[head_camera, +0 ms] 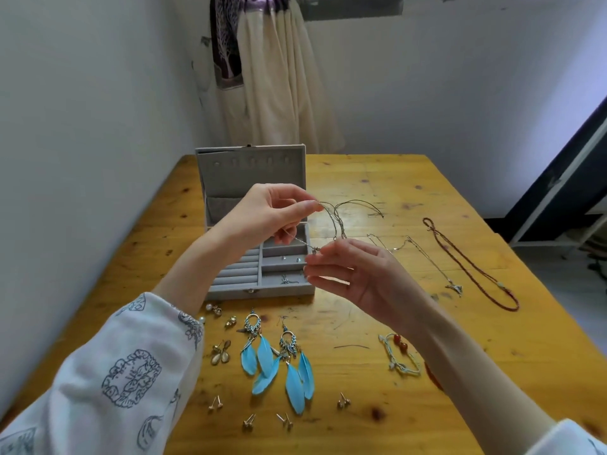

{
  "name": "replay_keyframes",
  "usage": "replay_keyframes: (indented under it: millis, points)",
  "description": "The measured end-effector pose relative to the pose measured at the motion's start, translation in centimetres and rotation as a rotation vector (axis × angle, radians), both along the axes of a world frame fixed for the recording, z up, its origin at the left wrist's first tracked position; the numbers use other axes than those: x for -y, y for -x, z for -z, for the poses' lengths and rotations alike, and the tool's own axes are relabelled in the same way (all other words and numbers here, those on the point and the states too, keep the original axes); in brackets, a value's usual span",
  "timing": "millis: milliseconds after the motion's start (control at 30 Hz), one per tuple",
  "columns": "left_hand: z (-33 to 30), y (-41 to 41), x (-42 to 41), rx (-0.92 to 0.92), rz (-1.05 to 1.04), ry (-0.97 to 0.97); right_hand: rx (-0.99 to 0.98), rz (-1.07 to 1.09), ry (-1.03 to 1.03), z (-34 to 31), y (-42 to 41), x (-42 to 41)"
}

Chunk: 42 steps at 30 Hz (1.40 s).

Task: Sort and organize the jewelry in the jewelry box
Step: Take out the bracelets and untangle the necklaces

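Grey velvet jewelry box [230, 178] was left open, far left on the table [427, 372]. One thin necklace [338, 221] was pinched above it by left hand [266, 215] and right hand [358, 274]. Two feather earrings [276, 356] were spotted nearer, two necklaces [473, 267] right.

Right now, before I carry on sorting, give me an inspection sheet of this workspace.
Surface: wooden table, knotted and stained.
Job's things: grey jewelry box open, lid upright, a few small pieces in its right compartments; thin cord necklace held up over it; blue feather earrings, stud earrings, gold drop earrings, beaded cord bracelet, silver chain necklace and dark red bead necklace lying on the table.
Clutter: nothing seen.
Grippers: left hand pinches the cord; right hand pinches its lower end.
Cables: nothing seen.
Surroundings: white walls, cream garment hanging behind the table.
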<state>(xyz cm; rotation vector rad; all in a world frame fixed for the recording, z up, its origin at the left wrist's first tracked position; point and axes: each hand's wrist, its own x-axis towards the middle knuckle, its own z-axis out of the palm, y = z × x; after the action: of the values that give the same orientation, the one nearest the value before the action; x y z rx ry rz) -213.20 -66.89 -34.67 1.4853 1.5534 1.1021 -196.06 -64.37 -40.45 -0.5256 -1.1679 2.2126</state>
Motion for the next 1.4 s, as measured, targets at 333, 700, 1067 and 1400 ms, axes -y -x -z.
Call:
replay_keyframes:
  millis: [333,700,1067,1400]
  points:
    - [-0.1,-0.6,0.0,0.087,-0.018,0.112,-0.019,0.206,0.06,0.0,-1.7,-0.6]
    - [1.3,-1.7,0.0,0.326,-0.03,0.272,-0.014,0.215,0.08,0.1,-3.3,-0.6]
    - [3.5,-4.7,-0.6,0.677,0.122,0.526,0.017,0.204,0.09,1.4,-8.3,-0.1]
    - [9.1,-14.8,-4.5,0.034,0.229,0.533,0.681,0.459,0.112,5.5,-17.7,1.3]
